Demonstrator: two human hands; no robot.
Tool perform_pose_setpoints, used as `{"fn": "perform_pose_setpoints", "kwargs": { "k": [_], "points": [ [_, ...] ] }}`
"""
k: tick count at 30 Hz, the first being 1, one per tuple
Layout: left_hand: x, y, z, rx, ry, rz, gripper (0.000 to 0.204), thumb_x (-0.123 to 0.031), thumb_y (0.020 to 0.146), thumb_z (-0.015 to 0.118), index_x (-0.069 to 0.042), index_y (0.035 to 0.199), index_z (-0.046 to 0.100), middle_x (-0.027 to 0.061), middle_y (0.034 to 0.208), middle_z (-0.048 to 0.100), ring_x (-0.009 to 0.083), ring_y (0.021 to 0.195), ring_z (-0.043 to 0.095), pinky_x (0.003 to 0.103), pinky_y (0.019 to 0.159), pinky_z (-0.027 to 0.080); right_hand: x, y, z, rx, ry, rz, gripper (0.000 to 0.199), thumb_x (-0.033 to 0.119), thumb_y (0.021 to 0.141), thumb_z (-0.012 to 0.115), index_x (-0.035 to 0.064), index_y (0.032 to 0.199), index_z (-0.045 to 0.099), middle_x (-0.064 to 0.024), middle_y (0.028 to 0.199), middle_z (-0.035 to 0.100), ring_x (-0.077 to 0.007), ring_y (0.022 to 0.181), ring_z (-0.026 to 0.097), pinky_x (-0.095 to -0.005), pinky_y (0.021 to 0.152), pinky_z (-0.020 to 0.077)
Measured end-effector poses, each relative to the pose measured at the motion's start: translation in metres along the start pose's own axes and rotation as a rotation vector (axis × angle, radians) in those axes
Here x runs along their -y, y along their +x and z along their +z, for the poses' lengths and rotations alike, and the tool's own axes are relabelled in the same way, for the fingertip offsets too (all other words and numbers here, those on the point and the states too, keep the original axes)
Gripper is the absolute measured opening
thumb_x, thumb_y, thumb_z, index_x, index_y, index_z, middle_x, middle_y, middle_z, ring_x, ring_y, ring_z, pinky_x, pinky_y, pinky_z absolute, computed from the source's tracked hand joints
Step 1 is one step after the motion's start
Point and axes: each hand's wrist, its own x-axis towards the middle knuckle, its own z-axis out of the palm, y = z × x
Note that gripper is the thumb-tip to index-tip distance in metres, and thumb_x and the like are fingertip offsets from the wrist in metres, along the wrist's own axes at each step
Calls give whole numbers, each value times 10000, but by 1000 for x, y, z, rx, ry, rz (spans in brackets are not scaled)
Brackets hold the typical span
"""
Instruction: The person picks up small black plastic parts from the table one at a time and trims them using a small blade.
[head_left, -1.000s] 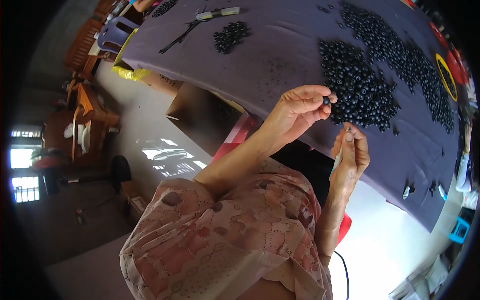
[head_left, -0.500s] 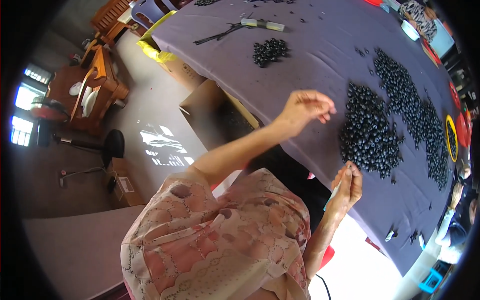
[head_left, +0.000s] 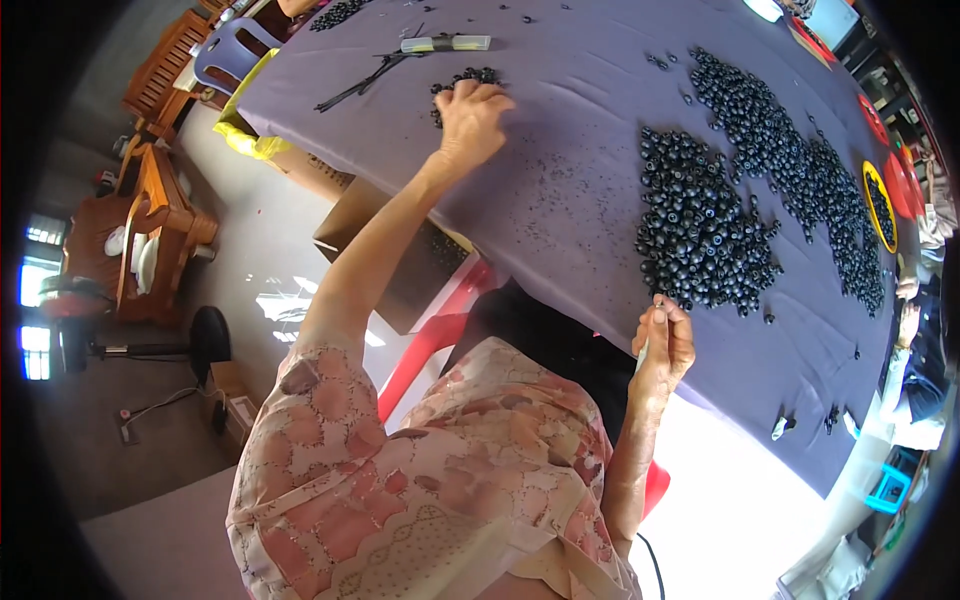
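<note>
My left hand [head_left: 473, 125] reaches over a small pile of round black bead-like pieces [head_left: 480, 76], its fingers apart and bent downward. The fingertips are partly out of sight, and I see nothing held in them. At the table's near edge, my right hand [head_left: 664, 350] is closed in a pinch around a thin pale-handled tool [head_left: 643, 352], most of which the fingers cover. Just beyond those fingertips lies a large heap of the same glossy black pieces [head_left: 705, 225]. Behind it stretches a longer heap [head_left: 790, 150].
Dark crumbs [head_left: 570, 200] are scattered across the purple tablecloth [head_left: 560, 290]. Black sticks [head_left: 360, 82] and a clear tube-like case [head_left: 446, 44] lie at far left. An open cardboard box [head_left: 375, 235] stands below the table's edge. Another person's hand [head_left: 908, 322] shows at far right.
My left hand has moved left and away from me, from beside the large heap to the small pile, and its fingers have spread. The right hand keeps its pinch. The view has shifted.
</note>
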Motion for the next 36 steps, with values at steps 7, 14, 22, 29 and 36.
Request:
{"fn": "perform_pose_setpoints", "kwargs": {
  "k": [7,14,22,29,36],
  "points": [
    [-118,30,44,150,-688,272,254,7,644,580,-78,883,601,118,888,576,283,852,538,356,764,437,-5,-1,-1,0,-13,-41,186,145,824,536,10,951,545,-1,649,488,-28,466,362,-163,402,284],
    [-128,49,72,261,-714,107,176,-16,655,578,-63,824,590,163,811,571,320,769,553,379,684,447,-6,1,-2,11,-16,-75,168,117,830,518,0,950,541,-27,646,498,-30,432,350,-161,389,294],
    [-131,49,72,220,-607,58,122,-101,723,604,-40,808,542,116,778,565,263,716,559,356,626,454,-8,0,-1,3,-7,-99,155,99,829,513,-10,934,547,-23,633,500,-25,430,351,-157,388,298],
    [-150,-5,-42,498,-2035,-675,147,-32,802,523,0,938,570,67,808,561,144,708,522,266,654,447,-1,-3,3,-4,14,-53,179,103,816,527,-20,944,543,-17,664,516,-18,446,355,-157,403,285],
    [-190,-48,-94,561,-2274,-608,193,-16,791,541,-4,980,581,62,817,587,119,665,525,233,619,449,54,-7,21,11,59,-181,172,93,822,528,-4,963,541,9,704,496,-31,536,367,-159,464,283]
  ]
}}
